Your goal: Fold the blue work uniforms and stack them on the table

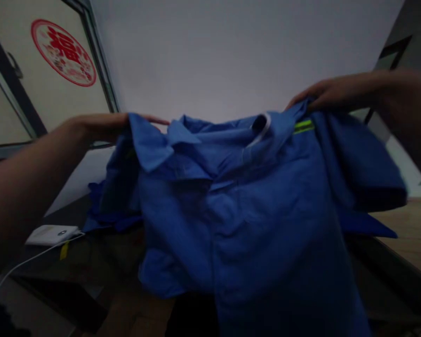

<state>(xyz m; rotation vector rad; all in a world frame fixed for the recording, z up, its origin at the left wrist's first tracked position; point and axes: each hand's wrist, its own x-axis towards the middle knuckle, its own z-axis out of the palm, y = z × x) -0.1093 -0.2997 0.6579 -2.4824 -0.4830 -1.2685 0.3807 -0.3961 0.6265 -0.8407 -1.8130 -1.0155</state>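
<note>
A blue short-sleeved work shirt (259, 201) hangs upright in front of me, its collar at the top and its front toward me. My left hand (126, 122) grips it at the shoulder on the left, where a flap of cloth partly covers the fingers. At the other shoulder, beside a yellow-green strip, my right hand (324, 93) pinches the fabric. The sleeve on the right hangs out below my right wrist. The shirt's lower hem on the right runs out of view.
Behind the shirt is a dark table (115, 252), with more blue cloth (117, 220) lying on it. A white box-shaped device (52, 235) with a white cable rests at its left. A window with a round red sticker (63, 52) stands at upper left, beside a pale wall (231, 56).
</note>
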